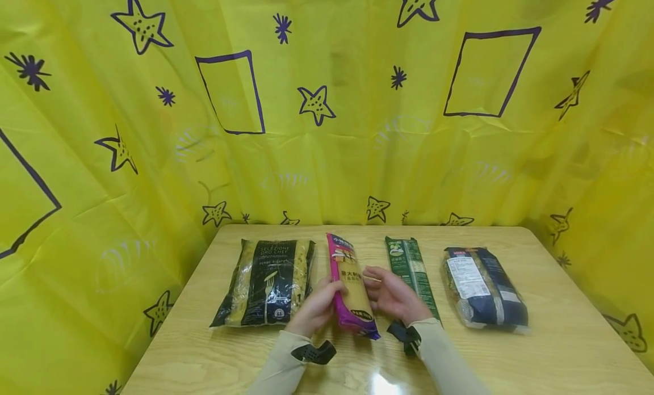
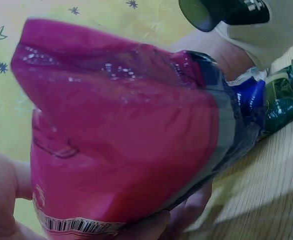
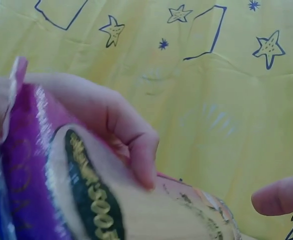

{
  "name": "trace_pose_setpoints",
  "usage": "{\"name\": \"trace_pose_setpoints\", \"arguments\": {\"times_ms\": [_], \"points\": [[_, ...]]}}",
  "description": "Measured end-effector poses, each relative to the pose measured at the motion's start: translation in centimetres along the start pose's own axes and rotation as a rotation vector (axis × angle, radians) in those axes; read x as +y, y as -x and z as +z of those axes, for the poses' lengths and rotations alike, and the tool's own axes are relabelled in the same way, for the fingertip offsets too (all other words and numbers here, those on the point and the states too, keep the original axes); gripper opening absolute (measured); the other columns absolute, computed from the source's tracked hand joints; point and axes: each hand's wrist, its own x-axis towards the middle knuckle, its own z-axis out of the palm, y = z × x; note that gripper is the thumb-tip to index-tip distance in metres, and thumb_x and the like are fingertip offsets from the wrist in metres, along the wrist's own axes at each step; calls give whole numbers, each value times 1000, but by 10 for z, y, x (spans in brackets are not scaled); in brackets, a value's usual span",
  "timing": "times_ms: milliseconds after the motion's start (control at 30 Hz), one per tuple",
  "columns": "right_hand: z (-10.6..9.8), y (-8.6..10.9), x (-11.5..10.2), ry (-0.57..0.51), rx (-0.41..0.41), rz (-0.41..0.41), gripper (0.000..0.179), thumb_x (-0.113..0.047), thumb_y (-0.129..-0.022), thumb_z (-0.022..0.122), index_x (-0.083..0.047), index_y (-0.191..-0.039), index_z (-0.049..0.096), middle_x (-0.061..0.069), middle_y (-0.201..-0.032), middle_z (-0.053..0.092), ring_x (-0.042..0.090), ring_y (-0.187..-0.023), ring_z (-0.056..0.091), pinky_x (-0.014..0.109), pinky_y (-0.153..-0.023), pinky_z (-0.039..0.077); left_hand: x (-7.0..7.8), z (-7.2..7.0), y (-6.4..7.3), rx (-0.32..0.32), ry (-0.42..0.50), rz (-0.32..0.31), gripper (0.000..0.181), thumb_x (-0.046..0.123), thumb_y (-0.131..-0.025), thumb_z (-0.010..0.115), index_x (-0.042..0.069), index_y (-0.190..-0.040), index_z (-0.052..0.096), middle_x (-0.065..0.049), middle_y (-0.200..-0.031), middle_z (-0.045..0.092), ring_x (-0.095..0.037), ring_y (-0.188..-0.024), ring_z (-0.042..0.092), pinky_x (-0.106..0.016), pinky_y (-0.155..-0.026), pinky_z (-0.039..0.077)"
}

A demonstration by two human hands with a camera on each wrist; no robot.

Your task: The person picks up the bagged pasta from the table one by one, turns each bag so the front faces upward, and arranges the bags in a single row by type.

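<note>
Over the middle of the wooden table [image 1: 179, 349], the pink-and-purple pasta packet [image 1: 353, 287] is gripped by the left hand [image 1: 320, 306], thumb laid across its front, while a barcode [image 2: 81, 225] is revealed only by the left wrist view. The right hand [image 1: 395, 297] is held beside it with fingers loosely parted; by the right wrist view one digit [image 3: 280, 196] is shown apart from the packet, but whether others touch cannot be told. The packet is flanked by a black penne bag [image 1: 273, 281], a green packet [image 1: 403, 264] and, farther right, a navy bag [image 1: 485, 293].
</note>
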Motion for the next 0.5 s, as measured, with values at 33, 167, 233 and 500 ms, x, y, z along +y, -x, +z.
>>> {"name": "trace_pose_setpoints", "arguments": {"times_ms": [33,167,233,500], "points": [[0,0,0,0,-19,4,71,-33,-111,37,4,-162,6,34,-167,17,47,-153,28,52,-118,41,0,0,0,1,8,-3,69,0,-87,49,-13,-152,31,-34,-147,50,-33,-126,60,-42,-112,52],[0,-3,2,-20,-104,4,68,-30,-112,31,9,-161,4,35,-163,21,38,-140,45,53,-123,38,2,1,0,4,36,-19,69,0,-88,49,-14,-153,30,-34,-149,47,-38,-133,56,-47,-117,47],[0,-4,2,-60,-141,4,65,-28,-113,30,10,-160,7,32,-157,31,30,-130,54,47,-119,44,2,0,1,13,47,-28,69,0,-88,50,-14,-153,29,-34,-149,46,-40,-135,54,-48,-118,45],[-1,-6,9,-169,-209,23,61,-21,-113,34,11,-159,10,7,-118,64,18,-107,69,33,-98,59,2,-1,0,-12,45,-21,68,0,-89,49,-15,-152,29,-34,-148,47,-39,-133,56,-47,-117,47]]}}
